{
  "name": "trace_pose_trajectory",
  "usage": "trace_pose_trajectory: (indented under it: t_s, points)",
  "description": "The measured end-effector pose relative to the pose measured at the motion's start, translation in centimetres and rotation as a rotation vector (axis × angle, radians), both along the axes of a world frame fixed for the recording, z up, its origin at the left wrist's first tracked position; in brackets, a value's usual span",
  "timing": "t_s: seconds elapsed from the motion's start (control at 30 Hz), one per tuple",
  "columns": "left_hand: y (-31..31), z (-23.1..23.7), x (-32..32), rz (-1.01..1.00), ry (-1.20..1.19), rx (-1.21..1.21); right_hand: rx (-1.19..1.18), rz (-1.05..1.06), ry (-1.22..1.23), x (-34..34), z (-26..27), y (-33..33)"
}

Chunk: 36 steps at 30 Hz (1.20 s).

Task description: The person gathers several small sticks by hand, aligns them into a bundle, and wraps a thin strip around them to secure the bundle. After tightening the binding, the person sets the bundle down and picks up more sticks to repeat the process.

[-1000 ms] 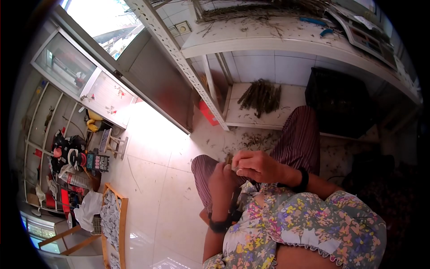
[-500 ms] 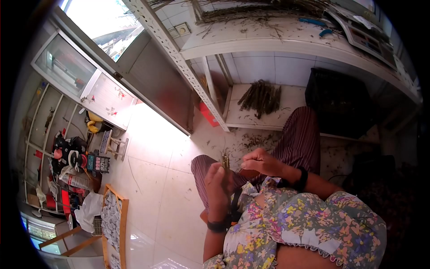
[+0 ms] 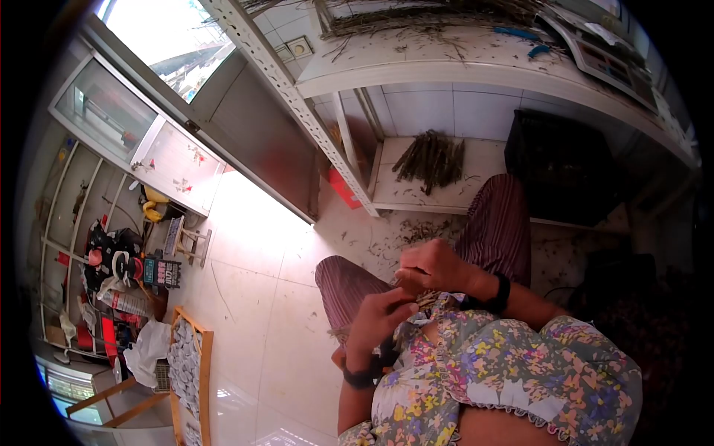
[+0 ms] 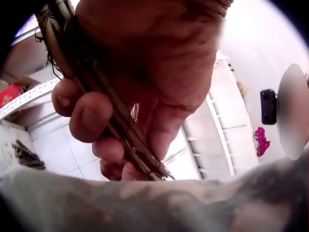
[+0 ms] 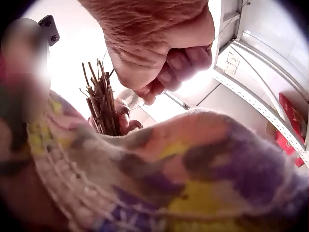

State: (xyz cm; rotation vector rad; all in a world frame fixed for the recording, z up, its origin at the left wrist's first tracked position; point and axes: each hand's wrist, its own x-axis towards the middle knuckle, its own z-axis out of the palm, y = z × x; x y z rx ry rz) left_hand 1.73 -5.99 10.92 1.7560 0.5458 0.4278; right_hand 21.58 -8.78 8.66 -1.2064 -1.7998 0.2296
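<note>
My left hand grips a small bundle of dry brown stems. In the left wrist view the fingers wrap one side of it and the stems slant down to the right. Cut ends of the stems fan upward in the right wrist view, towards my body. Close beside, my right hand is raised over the lap with its fingers curled in; nothing shows between them.
A pile of similar stems lies on the low shelf, beside a black crate. Long twigs and a scale sit on the upper shelf. Plant scraps litter the floor before my knees. A wooden-framed rack stands at left.
The hands were together, then parted with the bundle upright in the left hand. Now they are close again, the bundle tipped back towards my body.
</note>
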Motion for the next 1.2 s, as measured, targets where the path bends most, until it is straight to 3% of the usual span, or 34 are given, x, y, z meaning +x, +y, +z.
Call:
trace_pose_trajectory:
  t_s: [0.1, 0.2, 0.3, 0.4, 0.6, 0.7, 0.8, 0.9, 1.2]
  points:
    - [0.2, 0.2, -0.4, -0.016, 0.138, 0.163, 0.091, -0.007, -0.160, 0.1, 0.1, 0.0]
    - [-0.3, 1.2, -0.1, -0.015, 0.334, 0.451, 0.149, -0.008, -0.305, 0.7, 0.4, 0.1]
    - [-1.0, -0.6, 0.5, 0.028, 0.439, 0.749, 0.157, 0.013, -0.373, 0.7, 0.5, 0.1]
    - [-1.0, -1.2, 0.9, 0.079, 0.599, 0.810, 0.164, 0.048, -0.340, -0.1, 0.6, -0.4]
    - [-0.9, -1.5, 1.2, 0.427, 0.623, 0.752, 0.160, 0.118, -0.253, -0.9, 1.3, -0.7]
    - [-0.8, -0.5, 1.2, 0.572, 0.391, 0.837, 0.114, 0.132, -0.258, -1.1, 1.4, -1.0]
    - [0.0, -2.2, 0.9, 0.720, 0.214, 0.479, 0.085, 0.143, -0.245, -1.3, 1.1, -1.1]
    - [0.3, -3.0, 0.6, 0.712, -0.010, 0.188, 0.057, 0.161, -0.176, -1.3, 0.7, -1.0]
    - [-0.2, -0.7, 0.2, 0.646, -0.202, -0.323, -0.024, 0.183, -0.003, -1.1, 0.8, -0.9]
